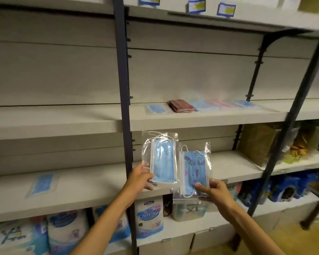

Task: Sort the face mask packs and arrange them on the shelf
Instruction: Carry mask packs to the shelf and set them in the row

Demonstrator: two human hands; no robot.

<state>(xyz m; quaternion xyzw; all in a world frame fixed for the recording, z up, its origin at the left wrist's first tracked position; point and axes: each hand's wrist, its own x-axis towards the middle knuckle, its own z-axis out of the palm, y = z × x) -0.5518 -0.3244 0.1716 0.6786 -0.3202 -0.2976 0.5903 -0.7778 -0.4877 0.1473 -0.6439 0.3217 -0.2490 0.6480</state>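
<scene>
The left grip pinches the lower edge of a plain blue pack, thumb on the front and fingers behind, holding it upright in front of the shelving. The right grip pinches the lower corner of a patterned blue pack, thumb pressed on the front of the clear sleeve. The two packs stand side by side, edges just beside each other, the plain one a little higher; whether they touch cannot be told. Both show white ear loops inside clear plastic.

Above them, on the middle shelf, lies a row of packs: a blue pack at the left, a dark red stack beside it, then a pale blue pack, a pink pack and another blue pack at the right. They are blurred, so details are unclear.

On the lower shelf, well to the left of the hands, a single blue pack lies flat. At that shelf's right end stand bags of dry goods.

Under it, paper rolls in printed wrap fill the bottom shelf, with blue packages further right. A dark upright post divides the shelving. Labels hang on the top shelf edge.
</scene>
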